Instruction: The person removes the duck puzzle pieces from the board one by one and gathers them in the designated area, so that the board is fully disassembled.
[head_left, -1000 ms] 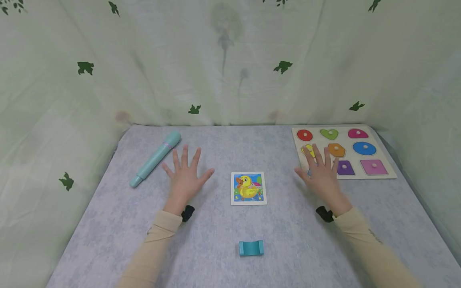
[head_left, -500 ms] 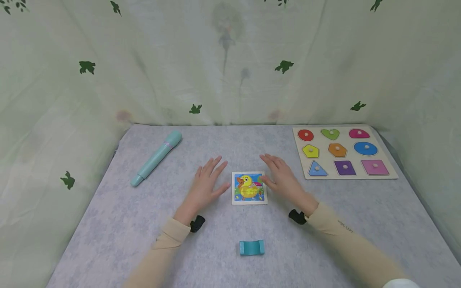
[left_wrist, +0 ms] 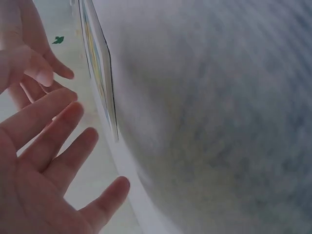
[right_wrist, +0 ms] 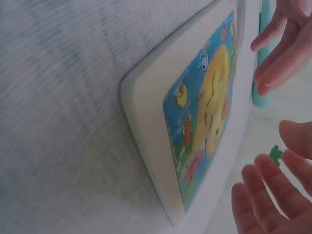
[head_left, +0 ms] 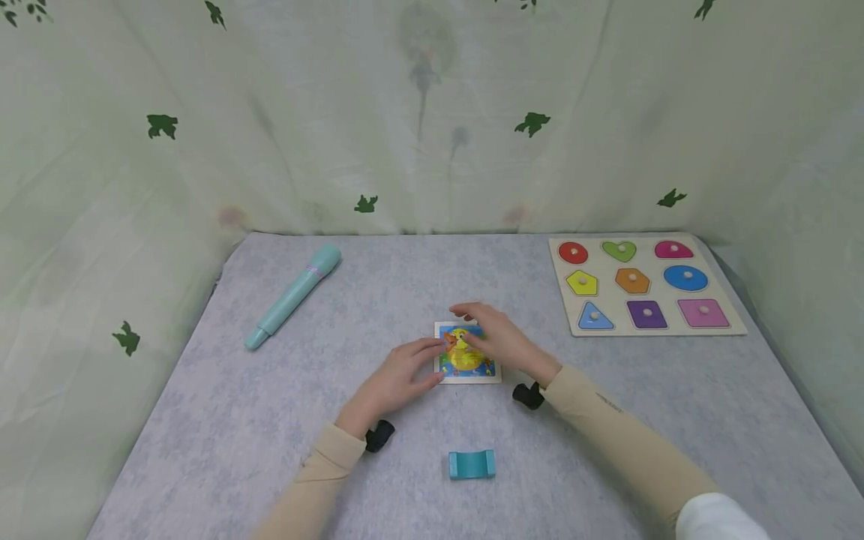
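loosely spread, left hand (head_left: 398, 377) and right hand (head_left: 505, 341) hover at the duck picture (head_left: 467, 365), each grip released.

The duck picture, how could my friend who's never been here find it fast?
Start with the mottled blue-grey tabletop. Near its middle lies a small, square, white-edged picture panel. Unlike the larger cream board of colourful knobbed shapes to its right, it shows a big yellow duck.

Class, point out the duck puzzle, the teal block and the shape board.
Duck puzzle (right_wrist: 210, 95): right wrist view, on the duck's yellow body.
Teal block (head_left: 472, 465): head view, on its dipped middle.
Shape board (head_left: 658, 292): head view, bare surface between orange and blue pieces.
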Available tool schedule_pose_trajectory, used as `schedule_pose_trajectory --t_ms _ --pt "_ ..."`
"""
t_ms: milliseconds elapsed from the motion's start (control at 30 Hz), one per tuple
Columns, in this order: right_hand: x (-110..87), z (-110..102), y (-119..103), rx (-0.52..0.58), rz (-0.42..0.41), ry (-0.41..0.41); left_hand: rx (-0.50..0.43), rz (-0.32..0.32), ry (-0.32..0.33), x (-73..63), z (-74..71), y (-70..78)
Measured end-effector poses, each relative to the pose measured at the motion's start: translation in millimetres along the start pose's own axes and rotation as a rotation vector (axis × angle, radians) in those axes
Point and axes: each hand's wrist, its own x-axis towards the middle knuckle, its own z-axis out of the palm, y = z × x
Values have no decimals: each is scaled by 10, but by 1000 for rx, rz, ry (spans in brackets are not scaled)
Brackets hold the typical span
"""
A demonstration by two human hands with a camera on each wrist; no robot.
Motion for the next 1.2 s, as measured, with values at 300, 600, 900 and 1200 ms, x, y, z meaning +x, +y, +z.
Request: schedule_pose_trajectory --t_ms 300,600,900,1200 --pt "188 146 71 -5 19 -97 37 -31 -126 -31 49 38" --pt "269 218 -27 -124 102 -76 68 -17 -163 -81 74 104" --pt "261 256 -154 -196 129 -50 26 -47 -198 -86 62 123" --pt "311 249 9 -65 107 -66 -2 -65 -239 -73 34 101"
